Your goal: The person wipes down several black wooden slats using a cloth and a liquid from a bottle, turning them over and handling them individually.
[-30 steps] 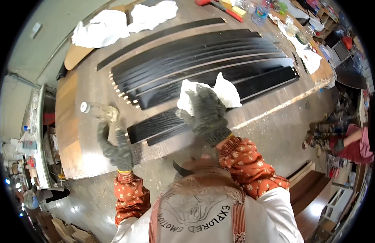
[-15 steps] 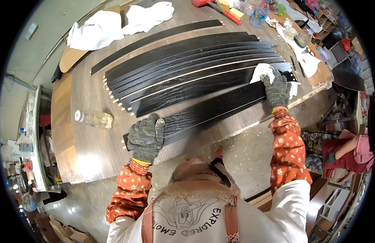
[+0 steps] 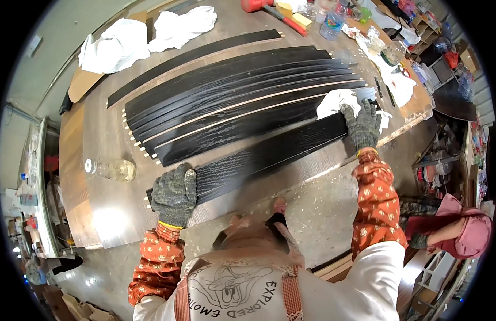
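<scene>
A long black wooden board (image 3: 269, 148) with pale dowel pegs at its left end lies along the near edge of the table. My left hand (image 3: 174, 195), in a dark grey knit glove, grips that board near its left end. At the board's right end is my right hand (image 3: 362, 125), gloved the same way and closed on a white cloth (image 3: 338, 102). The cloth is bunched against the board, and part of it is hidden under the glove. Just beyond lie several more black boards (image 3: 226, 96) side by side, dowel pegs showing at their left ends.
Left on the table (image 3: 111, 206) is a clear jar (image 3: 115, 169) of pale liquid, lying on its side. White cloths (image 3: 114, 45) lie at the far left. A red mallet (image 3: 275, 13), yellow blocks (image 3: 301, 21) and a plastic bottle (image 3: 332, 24) sit at the far side. Another person (image 3: 456, 230) is at the right.
The whole view has shifted, so the table sits further left. My right hand has slid slightly right along the board with the cloth. My left hand stays on the board. The other person has moved.
</scene>
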Demonstrator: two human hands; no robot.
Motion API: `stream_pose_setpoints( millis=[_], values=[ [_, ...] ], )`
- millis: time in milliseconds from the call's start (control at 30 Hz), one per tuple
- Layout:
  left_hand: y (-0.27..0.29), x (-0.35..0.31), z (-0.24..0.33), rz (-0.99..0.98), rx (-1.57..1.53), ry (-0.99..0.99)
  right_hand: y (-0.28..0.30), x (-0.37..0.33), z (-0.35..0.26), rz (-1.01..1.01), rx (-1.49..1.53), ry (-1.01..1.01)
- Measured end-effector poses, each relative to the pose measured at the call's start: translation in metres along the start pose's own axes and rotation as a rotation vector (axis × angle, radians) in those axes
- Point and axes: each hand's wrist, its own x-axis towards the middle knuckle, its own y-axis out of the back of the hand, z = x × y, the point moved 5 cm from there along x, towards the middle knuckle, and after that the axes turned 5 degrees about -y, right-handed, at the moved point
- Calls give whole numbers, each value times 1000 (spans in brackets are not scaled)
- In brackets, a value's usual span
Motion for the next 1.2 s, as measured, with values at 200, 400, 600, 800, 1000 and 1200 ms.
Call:
stream_pose_setpoints(
  millis=[200, 400, 600, 800, 1000, 1200],
  values=[
    [2, 2, 3, -45, -10, 28, 10, -83, -115, -168, 396, 68],
    [5, -4, 1, -76, 4, 62, 27, -62, -89, -169, 429, 259],
    [3, 8, 9, -81, -22, 82, 2, 25, 73, -217, 143, -284],
    [3, -2, 1, -131, 30, 85, 13, -81, -90, -303, 435, -15],
    [6, -7, 3, -115, 21, 124, 31, -35, -22, -70, 441, 121],
    [12, 0, 3, -143, -81, 147, 4, 14, 149, -243, 496, -706]
  ],
)
